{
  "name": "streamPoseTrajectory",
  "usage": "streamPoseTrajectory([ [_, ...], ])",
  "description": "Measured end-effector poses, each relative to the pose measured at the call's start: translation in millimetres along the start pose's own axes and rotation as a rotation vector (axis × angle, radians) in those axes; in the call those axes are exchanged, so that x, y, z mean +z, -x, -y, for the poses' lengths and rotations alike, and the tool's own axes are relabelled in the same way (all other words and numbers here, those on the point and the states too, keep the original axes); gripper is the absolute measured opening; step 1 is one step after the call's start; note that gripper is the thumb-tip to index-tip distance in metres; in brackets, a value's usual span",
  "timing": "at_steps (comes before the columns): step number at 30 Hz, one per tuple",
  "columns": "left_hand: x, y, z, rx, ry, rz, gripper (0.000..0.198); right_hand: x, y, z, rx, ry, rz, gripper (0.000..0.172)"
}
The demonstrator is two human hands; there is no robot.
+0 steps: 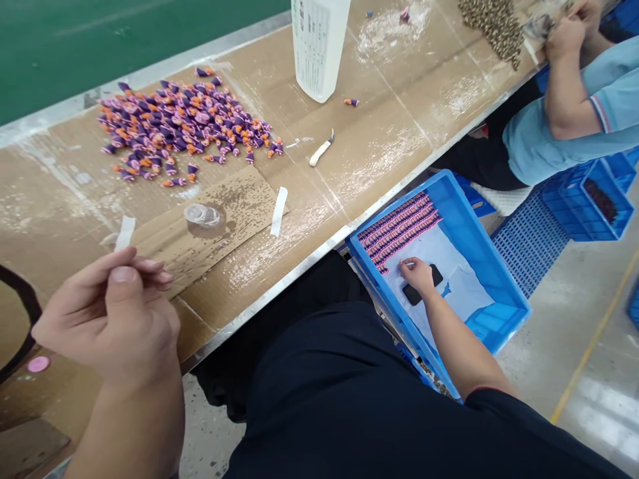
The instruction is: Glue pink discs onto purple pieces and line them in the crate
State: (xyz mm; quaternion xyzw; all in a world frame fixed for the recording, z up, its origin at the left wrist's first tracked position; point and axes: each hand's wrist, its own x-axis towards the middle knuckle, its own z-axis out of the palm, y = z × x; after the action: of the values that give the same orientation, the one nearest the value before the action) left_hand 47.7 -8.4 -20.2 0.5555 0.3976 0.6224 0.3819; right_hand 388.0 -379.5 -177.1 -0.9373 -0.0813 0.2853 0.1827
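Observation:
My left hand (112, 316) hangs over the cardboard-covered bench, its fingers pinching a white paper strip (125, 233). My right hand (417, 276) is inside a blue plastic crate (439, 199), holding a small white sliver (406, 264) above a black phone (422, 285). The phone lies on a white sheet (449, 279), partly covered by my hand. Neat rows of pink-and-purple pieces (399, 226) fill the crate's far corner. A loose pile of purple-and-orange pieces (184, 126) lies on the bench, beyond my left hand.
A white plastic bottle (319, 46), a white-handled knife (319, 153), a clear disc stack (202, 215) and a paper strip (278, 211) lie on the bench. A co-worker in a blue shirt (564, 113) handles brown beads (492, 30). Blue crates (589, 199) stand right.

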Motion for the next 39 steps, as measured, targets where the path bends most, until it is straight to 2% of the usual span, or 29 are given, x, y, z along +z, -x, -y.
streamPoseTrajectory([
  [4, 0.2, -0.1, -0.4, -0.011, -0.014, -0.007, 0.023, -1.6, -1.7, -4.2, 0.005, -0.068, 0.045, 0.016],
  [14, -0.3, -0.4, -1.4, -0.004, 0.02, -0.001, 0.021, 13.1, 1.0, 5.5, -0.018, -0.15, 0.218, 0.006],
  [26, 0.3, -1.0, -0.1, -0.04, -0.116, -0.036, 0.027, 7.4, 2.3, 11.5, -0.122, 0.057, 0.209, 0.009],
  [39, -0.5, -1.1, 0.3, -0.017, -0.022, -0.018, 0.025, 3.5, 7.3, 19.7, -0.234, 0.243, 0.187, 0.018],
])
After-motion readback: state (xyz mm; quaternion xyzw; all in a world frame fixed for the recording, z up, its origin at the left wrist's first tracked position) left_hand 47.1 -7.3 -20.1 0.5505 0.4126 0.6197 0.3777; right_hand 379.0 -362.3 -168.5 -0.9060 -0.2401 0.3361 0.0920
